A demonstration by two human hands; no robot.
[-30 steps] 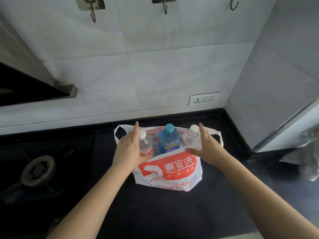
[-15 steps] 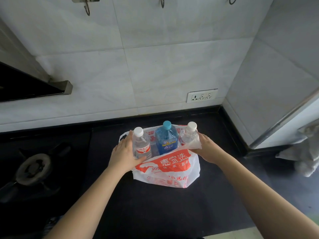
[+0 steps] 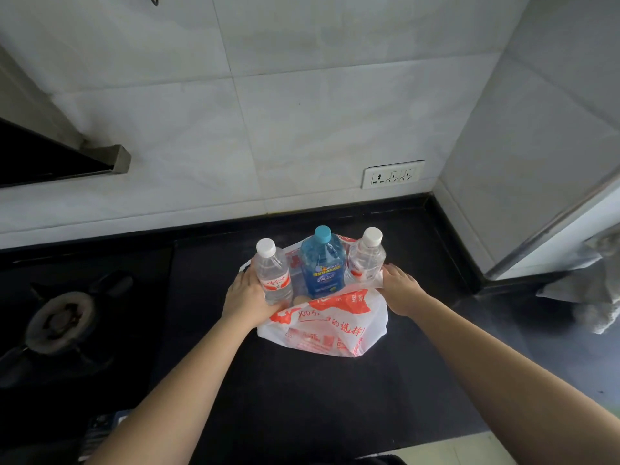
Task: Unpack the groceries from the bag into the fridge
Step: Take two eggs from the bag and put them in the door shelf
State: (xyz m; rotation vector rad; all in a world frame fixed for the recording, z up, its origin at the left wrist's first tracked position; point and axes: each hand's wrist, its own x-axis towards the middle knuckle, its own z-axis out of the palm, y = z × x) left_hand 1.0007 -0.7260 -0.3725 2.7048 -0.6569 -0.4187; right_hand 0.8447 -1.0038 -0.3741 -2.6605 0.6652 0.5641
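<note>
A white plastic bag [image 3: 330, 327] with red print stands on the black counter [image 3: 302, 397]. Three bottles stand upright in it: a clear one with a white cap and red label [image 3: 273, 271] at the left, a blue one with a blue cap [image 3: 322, 263] in the middle, and a second clear white-capped bottle [image 3: 365, 258] at the right. My left hand [image 3: 246, 300] grips the bag's left rim beside the left bottle. My right hand [image 3: 401, 292] grips the bag's right rim, below the right bottle. The bag's sides are pushed down around the bottles.
A gas burner [image 3: 62, 322] sits on the counter at the left, under a range hood [image 3: 63, 162]. A wall socket [image 3: 392, 174] is on the tiled back wall. A grey panel [image 3: 536, 162] and a grey cloth [image 3: 590, 290] are at the right.
Both hands have pushed the bag's rim down, so the three bottles stand out further above it. The camera has tilted down and moved closer.
</note>
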